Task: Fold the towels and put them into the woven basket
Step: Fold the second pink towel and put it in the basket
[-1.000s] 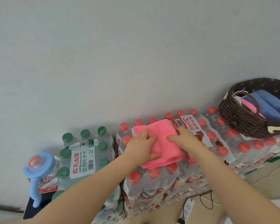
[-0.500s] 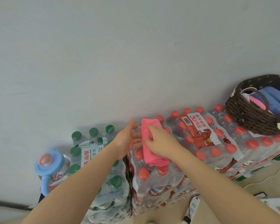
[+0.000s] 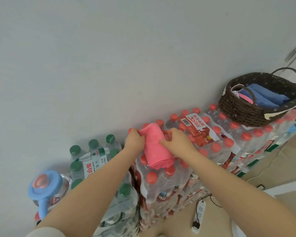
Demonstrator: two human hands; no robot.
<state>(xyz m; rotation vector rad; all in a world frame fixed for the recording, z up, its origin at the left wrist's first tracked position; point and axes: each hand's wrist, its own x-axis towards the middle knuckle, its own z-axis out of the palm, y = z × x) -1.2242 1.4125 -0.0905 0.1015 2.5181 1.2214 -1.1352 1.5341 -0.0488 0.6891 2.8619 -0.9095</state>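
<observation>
The left hand [image 3: 135, 140] grips the far left corner of the folded pink towel [image 3: 156, 147], fingers curled round the cloth. The right hand [image 3: 175, 141] pinches the towel's right edge. The towel lies between both hands on a pack of red-capped bottles [image 3: 162, 182]. Well off to the right hand's side sits the woven basket [image 3: 246, 112], holding blue towels [image 3: 263, 96] already.

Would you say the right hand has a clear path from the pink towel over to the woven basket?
Probably yes. The right hand rests on the pink towel, and only low red-capped bottle packs lie between it and the woven basket, whose open top faces up.
</observation>
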